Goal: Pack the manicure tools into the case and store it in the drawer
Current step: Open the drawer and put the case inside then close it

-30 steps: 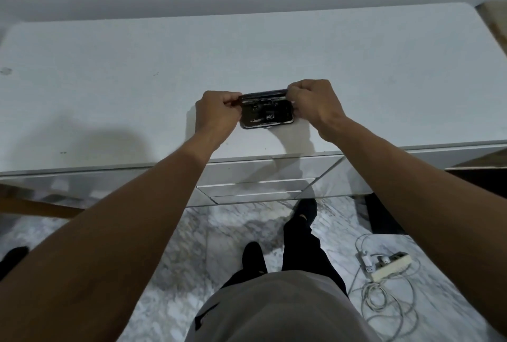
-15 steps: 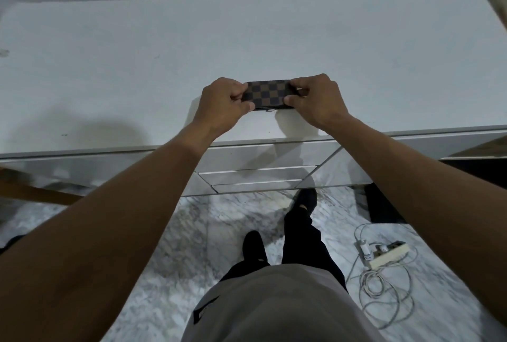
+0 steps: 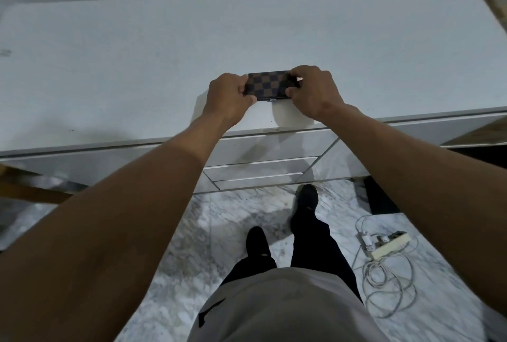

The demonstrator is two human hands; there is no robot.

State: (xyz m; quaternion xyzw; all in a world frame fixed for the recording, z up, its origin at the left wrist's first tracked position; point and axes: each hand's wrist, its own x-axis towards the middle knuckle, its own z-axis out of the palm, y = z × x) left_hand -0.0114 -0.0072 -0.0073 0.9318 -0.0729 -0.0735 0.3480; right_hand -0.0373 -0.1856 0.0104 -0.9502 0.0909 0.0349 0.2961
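- The left hand (image 3: 229, 96) is pinching the left end of the checkered case (image 3: 270, 84), fingers curled tight around it.
- The right hand (image 3: 312, 91) is gripping the right end the same way.
- The case is lying shut near the front edge of the white dresser top (image 3: 137, 67), above the closed drawers (image 3: 260, 168).
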